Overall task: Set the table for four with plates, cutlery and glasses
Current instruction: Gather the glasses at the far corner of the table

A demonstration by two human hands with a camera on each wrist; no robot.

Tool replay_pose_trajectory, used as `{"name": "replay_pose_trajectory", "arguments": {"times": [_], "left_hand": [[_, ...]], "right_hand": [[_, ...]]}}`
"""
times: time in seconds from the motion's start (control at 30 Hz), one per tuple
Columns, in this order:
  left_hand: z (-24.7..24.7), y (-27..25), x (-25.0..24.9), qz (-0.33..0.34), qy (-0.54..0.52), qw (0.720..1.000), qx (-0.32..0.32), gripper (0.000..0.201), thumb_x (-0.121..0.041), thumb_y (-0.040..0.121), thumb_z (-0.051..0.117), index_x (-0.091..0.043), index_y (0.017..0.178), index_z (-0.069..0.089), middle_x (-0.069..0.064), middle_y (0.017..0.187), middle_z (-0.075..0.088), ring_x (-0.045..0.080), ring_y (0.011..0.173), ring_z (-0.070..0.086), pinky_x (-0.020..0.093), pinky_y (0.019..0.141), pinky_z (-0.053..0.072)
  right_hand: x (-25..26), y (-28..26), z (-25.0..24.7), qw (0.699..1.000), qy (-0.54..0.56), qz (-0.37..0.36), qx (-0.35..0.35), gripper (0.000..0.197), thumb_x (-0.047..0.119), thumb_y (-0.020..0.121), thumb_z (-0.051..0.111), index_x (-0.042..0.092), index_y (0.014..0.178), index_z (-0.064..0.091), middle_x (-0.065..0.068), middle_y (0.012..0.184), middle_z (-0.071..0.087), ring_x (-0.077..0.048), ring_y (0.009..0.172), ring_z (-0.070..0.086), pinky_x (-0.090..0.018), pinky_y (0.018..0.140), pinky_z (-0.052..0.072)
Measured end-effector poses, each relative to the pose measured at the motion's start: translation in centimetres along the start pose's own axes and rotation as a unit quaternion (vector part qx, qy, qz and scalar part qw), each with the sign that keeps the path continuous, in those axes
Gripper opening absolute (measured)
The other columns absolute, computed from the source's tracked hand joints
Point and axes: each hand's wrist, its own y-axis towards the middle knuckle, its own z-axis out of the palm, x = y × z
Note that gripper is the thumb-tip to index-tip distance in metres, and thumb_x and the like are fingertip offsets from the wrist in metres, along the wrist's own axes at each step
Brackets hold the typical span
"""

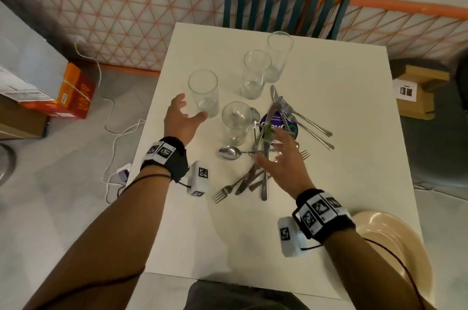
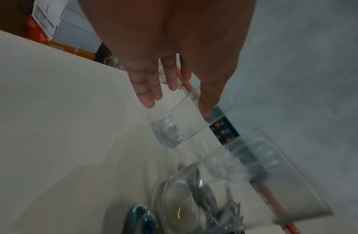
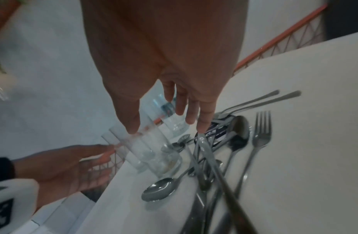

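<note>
Four clear glasses stand on the white table [image 1: 228, 233]: a left glass [image 1: 203, 91], a near one [image 1: 236, 122] and two farther back [image 1: 255, 74], [image 1: 278, 56]. My left hand [image 1: 190, 108] is open beside the left glass [image 2: 180, 123], with the thumb at its side and the fingers straight, not gripping it. Forks, knives and spoons lie in a loose cutlery pile [image 1: 263, 178] right of the near glass. My right hand [image 1: 271, 147] hovers open over it with spread fingers. One fingertip [image 3: 202, 126] touches a tilted-up knife [image 3: 206, 148]. No plates are on the table.
A purple round disc [image 1: 278, 124] lies under the cutlery. A dark slatted chair [image 1: 286, 0] stands at the far edge and a cream rounded object [image 1: 390, 233] at the near right corner. Boxes [image 1: 73, 96] and a white cable [image 1: 114, 132] are on the floor to the left.
</note>
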Motion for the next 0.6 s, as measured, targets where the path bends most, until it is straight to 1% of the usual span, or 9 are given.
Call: {"name": "replay_pose_trajectory", "arguments": {"times": [0.07, 0.1, 0.13, 0.17, 0.23, 0.33, 0.43, 0.53, 0.6], "left_hand": [[1.0, 1.0, -1.0, 0.015, -0.020, 1.000, 0.012, 0.087, -0.029, 0.079, 0.081, -0.025, 0.149, 0.030, 0.000, 0.148, 0.044, 0.022, 0.123, 0.051, 0.031, 0.100, 0.043], [1.6, 1.3, -1.9, 0.023, -0.029, 0.999, 0.022, 0.091, -0.029, 0.077, 0.082, -0.025, 0.150, 0.028, -0.001, 0.149, 0.043, 0.022, 0.125, 0.050, 0.033, 0.103, 0.043], [3.4, 3.0, -3.0, 0.022, -0.026, 0.998, 0.046, 0.093, -0.028, 0.076, 0.084, -0.026, 0.150, 0.028, -0.002, 0.149, 0.043, 0.023, 0.126, 0.049, 0.036, 0.106, 0.043], [3.7, 2.9, -3.3, 0.027, -0.029, 0.998, 0.052, 0.094, -0.027, 0.075, 0.085, -0.026, 0.150, 0.028, -0.003, 0.148, 0.043, 0.023, 0.127, 0.049, 0.038, 0.107, 0.042], [4.2, 3.2, -3.6, 0.046, -0.037, 0.997, 0.053, 0.092, -0.026, 0.073, 0.086, -0.027, 0.148, 0.032, -0.005, 0.145, 0.046, 0.022, 0.127, 0.049, 0.041, 0.109, 0.042], [4.6, 3.2, -3.6, 0.066, -0.045, 0.996, 0.045, 0.089, -0.022, 0.071, 0.086, -0.027, 0.145, 0.037, -0.005, 0.143, 0.048, 0.020, 0.127, 0.050, 0.037, 0.110, 0.041], [4.3, 3.0, -3.4, 0.082, -0.035, 0.995, 0.037, 0.089, -0.020, 0.071, 0.087, -0.025, 0.145, 0.037, -0.002, 0.144, 0.050, 0.020, 0.128, 0.049, 0.035, 0.110, 0.039], [3.4, 3.1, -3.2, 0.089, -0.016, 0.995, 0.030, 0.084, -0.022, 0.069, 0.088, -0.025, 0.140, 0.042, -0.003, 0.140, 0.053, 0.021, 0.125, 0.052, 0.033, 0.107, 0.041], [2.7, 3.0, -2.9, 0.089, -0.003, 0.996, 0.017, 0.081, -0.022, 0.068, 0.088, -0.026, 0.137, 0.046, -0.005, 0.135, 0.056, 0.020, 0.121, 0.054, 0.028, 0.103, 0.043]], "right_hand": [[0.7, 1.8, 0.5, 1.000, -0.010, 0.008, 0.010, 0.096, 0.039, 0.076, 0.082, 0.025, 0.151, 0.025, -0.001, 0.152, 0.043, -0.023, 0.139, 0.042, -0.048, 0.113, 0.039], [1.0, 2.6, 0.4, 1.000, -0.003, 0.013, 0.010, 0.099, 0.038, 0.076, 0.083, 0.024, 0.152, 0.021, -0.003, 0.155, 0.038, -0.024, 0.142, 0.038, -0.045, 0.116, 0.034], [0.8, 4.5, -0.2, 0.999, 0.014, 0.036, -0.004, 0.101, 0.036, 0.075, 0.083, 0.022, 0.153, 0.020, -0.004, 0.156, 0.036, -0.023, 0.142, 0.036, -0.041, 0.116, 0.032], [1.1, 4.9, 0.0, 0.999, 0.022, 0.038, -0.012, 0.102, 0.034, 0.075, 0.084, 0.022, 0.153, 0.020, -0.004, 0.155, 0.037, -0.023, 0.142, 0.037, -0.037, 0.113, 0.031], [1.4, 5.4, 0.3, 0.999, 0.026, 0.025, -0.027, 0.099, 0.032, 0.074, 0.086, 0.023, 0.150, 0.023, -0.003, 0.151, 0.042, -0.022, 0.138, 0.040, -0.033, 0.109, 0.033], [1.5, 5.6, 1.0, 0.999, 0.031, 0.016, -0.027, 0.100, 0.029, 0.070, 0.088, 0.025, 0.148, 0.026, -0.001, 0.144, 0.048, -0.022, 0.133, 0.045, -0.039, 0.110, 0.038], [2.1, 5.6, 2.0, 1.000, 0.022, 0.006, -0.019, 0.097, 0.024, 0.070, 0.088, 0.024, 0.148, 0.028, -0.003, 0.137, 0.053, -0.019, 0.124, 0.047, -0.034, 0.102, 0.038], [2.8, 5.6, 3.0, 1.000, 0.012, -0.003, -0.002, 0.091, 0.026, 0.071, 0.086, 0.023, 0.144, 0.033, -0.003, 0.134, 0.057, -0.023, 0.124, 0.052, -0.044, 0.105, 0.043], [3.1, 5.4, 3.5, 1.000, 0.005, -0.015, 0.004, 0.086, 0.027, 0.070, 0.086, 0.024, 0.141, 0.037, -0.002, 0.131, 0.059, -0.023, 0.121, 0.054, -0.046, 0.105, 0.046]]}}
